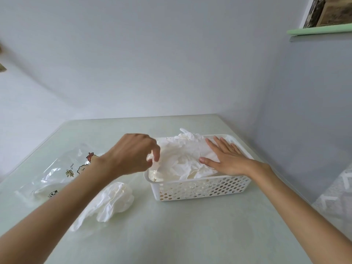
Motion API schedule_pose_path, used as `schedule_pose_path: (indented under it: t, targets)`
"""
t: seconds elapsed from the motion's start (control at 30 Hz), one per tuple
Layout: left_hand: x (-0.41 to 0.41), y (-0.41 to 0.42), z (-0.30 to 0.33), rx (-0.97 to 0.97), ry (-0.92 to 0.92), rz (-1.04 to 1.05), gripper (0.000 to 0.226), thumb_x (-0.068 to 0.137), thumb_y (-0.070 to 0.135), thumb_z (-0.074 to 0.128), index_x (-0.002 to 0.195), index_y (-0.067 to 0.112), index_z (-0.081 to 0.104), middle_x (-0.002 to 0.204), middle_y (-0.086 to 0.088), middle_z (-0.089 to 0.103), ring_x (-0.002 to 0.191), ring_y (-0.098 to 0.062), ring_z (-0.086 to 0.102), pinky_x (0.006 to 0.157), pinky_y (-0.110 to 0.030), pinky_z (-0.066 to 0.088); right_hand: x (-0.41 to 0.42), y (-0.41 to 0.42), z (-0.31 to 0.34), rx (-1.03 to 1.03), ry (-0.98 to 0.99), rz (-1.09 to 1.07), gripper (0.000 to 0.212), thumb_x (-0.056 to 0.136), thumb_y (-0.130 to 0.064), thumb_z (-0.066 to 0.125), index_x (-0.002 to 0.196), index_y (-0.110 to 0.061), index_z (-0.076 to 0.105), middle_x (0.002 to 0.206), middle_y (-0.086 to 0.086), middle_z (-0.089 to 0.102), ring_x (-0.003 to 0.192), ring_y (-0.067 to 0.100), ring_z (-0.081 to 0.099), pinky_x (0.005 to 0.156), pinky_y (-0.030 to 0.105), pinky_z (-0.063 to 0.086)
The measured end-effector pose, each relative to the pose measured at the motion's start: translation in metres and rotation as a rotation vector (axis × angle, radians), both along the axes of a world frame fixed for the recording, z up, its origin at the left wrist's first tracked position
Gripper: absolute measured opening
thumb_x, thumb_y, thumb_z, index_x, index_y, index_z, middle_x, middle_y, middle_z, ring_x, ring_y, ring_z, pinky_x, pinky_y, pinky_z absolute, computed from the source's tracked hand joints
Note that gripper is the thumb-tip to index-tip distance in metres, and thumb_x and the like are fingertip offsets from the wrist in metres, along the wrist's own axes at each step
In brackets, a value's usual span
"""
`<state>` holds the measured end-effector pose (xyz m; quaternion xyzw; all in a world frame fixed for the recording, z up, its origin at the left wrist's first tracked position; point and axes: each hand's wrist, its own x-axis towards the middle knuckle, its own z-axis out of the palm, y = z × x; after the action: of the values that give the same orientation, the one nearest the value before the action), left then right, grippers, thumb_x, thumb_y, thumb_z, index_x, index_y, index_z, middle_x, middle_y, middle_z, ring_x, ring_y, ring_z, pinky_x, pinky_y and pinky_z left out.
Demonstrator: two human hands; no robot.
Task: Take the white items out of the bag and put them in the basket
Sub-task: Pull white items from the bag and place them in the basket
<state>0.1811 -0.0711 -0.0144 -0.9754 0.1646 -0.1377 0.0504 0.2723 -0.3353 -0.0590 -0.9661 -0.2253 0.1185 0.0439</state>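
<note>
Right hand [227, 158] flat, fingers straight, pressing white items [181, 159] into basket [200, 189]. Left hand [133, 155] pinches item at basket's left rim. Bag [57, 172] left on table [190, 235].

A pale green table [190, 235] bears a white basket [202, 189], a clear bag [57, 168] and a crumpled white item [114, 197].

legible text: none | clear bag [57, 168], left of the left-hand fingers [155, 153]: cartoon prints and a short line of tiny lettering are seen, too small to be read
</note>
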Motion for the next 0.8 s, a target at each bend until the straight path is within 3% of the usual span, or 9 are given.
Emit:
schedule_pose_path:
  t: [0.1, 0.17, 0.23, 0.27, 0.33, 0.37, 0.53, 0.73, 0.8]
  targets:
    - [-0.002, 0.0, 0.026, -0.426, -0.073, 0.058, 0.019, 0.076, 0.037, 0.053, 0.085, 0.036, 0.069, 0.088, 0.019, 0.066, 0.086, -0.003, 0.06, 0.078, -0.027, 0.046, -0.005, -0.005, 0.013, 0.094, -0.039, 0.008, 0.075, 0.092, -0.066, 0.02, 0.149, -0.034, -0.018, 0.156, -0.008, -0.027, 0.142, 0.009, -0.026, 0.118, 0.038, -0.013]
    - [0.008, -0.01, 0.036, -0.575, -0.121, 0.006, 0.027, 0.081, 0.042, 0.046, 0.094, 0.037, 0.069, 0.102, 0.02, 0.066, 0.091, -0.003, 0.061, 0.086, -0.03, 0.047, -0.009, -0.007, 0.025, 0.243, -0.104, 0.018, 0.064, 0.099, -0.053, 0.02, 0.15, -0.034, -0.014, 0.158, -0.01, -0.021, 0.143, 0.007, -0.022, 0.117, 0.036, -0.012]
    - [0.027, -0.028, 0.029, -0.461, 0.041, -0.031, 0.042, 0.09, 0.056, 0.051, 0.128, 0.039, 0.054, 0.141, 0.016, 0.047, 0.125, -0.007, 0.048, 0.108, -0.035, 0.037, -0.009, -0.001, 0.029, 0.325, -0.139, 0.062, 0.057, 0.102, -0.045, 0.019, 0.15, -0.035, -0.011, 0.158, -0.011, -0.019, 0.143, 0.005, -0.02, 0.118, 0.036, -0.011]
    - [0.036, -0.039, 0.017, -0.339, 0.179, -0.033, 0.067, 0.086, 0.064, 0.052, 0.145, 0.036, 0.035, 0.156, 0.012, 0.026, 0.14, -0.009, 0.029, 0.116, -0.037, 0.024, -0.01, 0.005, 0.027, 0.299, -0.102, 0.096, 0.057, 0.103, -0.045, 0.018, 0.15, -0.035, -0.011, 0.158, -0.011, -0.02, 0.143, 0.005, -0.021, 0.118, 0.037, -0.012]
    - [0.052, -0.053, -0.014, -0.135, 0.369, -0.038, 0.103, 0.077, 0.075, 0.052, 0.153, 0.03, 0.0, 0.161, 0.008, -0.009, 0.148, -0.011, -0.005, 0.119, -0.038, 0.001, -0.009, 0.014, 0.014, 0.154, 0.011, 0.134, 0.064, 0.098, -0.056, 0.02, 0.15, -0.036, -0.013, 0.156, -0.01, -0.024, 0.142, 0.007, -0.025, 0.117, 0.038, -0.013]
    - [0.057, -0.054, -0.028, -0.092, 0.41, -0.024, 0.11, 0.074, 0.078, 0.051, 0.153, 0.029, -0.009, 0.16, 0.007, -0.016, 0.147, -0.01, -0.012, 0.119, -0.038, -0.004, -0.006, 0.015, 0.006, 0.088, 0.055, 0.131, 0.07, 0.094, -0.063, 0.021, 0.15, -0.037, -0.013, 0.156, -0.011, -0.026, 0.142, 0.008, -0.025, 0.116, 0.037, -0.013]
    - [0.057, -0.043, -0.042, -0.038, 0.587, 0.101, 0.112, 0.073, 0.085, 0.04, 0.151, 0.028, -0.018, 0.158, 0.013, -0.02, 0.146, -0.007, -0.016, 0.119, -0.037, -0.009, 0.003, 0.003, 0.004, -0.028, 0.2, 0.064, 0.095, 0.077, -0.081, 0.03, 0.148, -0.04, -0.018, 0.155, -0.012, -0.027, 0.143, 0.009, -0.025, 0.117, 0.039, -0.011]
    - [0.059, -0.052, -0.05, 0.084, 0.656, 0.182, 0.105, 0.081, 0.079, 0.038, 0.15, 0.026, -0.021, 0.157, 0.011, -0.024, 0.146, -0.008, -0.017, 0.12, -0.041, -0.007, 0.015, 0.006, -0.012, -0.132, 0.231, 0.053, 0.104, 0.073, -0.083, 0.034, 0.148, -0.035, -0.02, 0.156, -0.01, -0.026, 0.144, 0.008, -0.022, 0.118, 0.044, -0.008]
    - [0.06, -0.055, -0.048, 0.093, 0.639, 0.189, 0.106, 0.081, 0.078, 0.04, 0.151, 0.025, -0.018, 0.158, 0.01, -0.021, 0.146, -0.009, -0.015, 0.12, -0.043, -0.007, 0.017, 0.004, -0.013, -0.079, 0.228, 0.043, 0.103, 0.076, -0.081, 0.038, 0.149, -0.035, -0.017, 0.157, -0.011, -0.023, 0.145, 0.009, -0.018, 0.119, 0.043, -0.005]
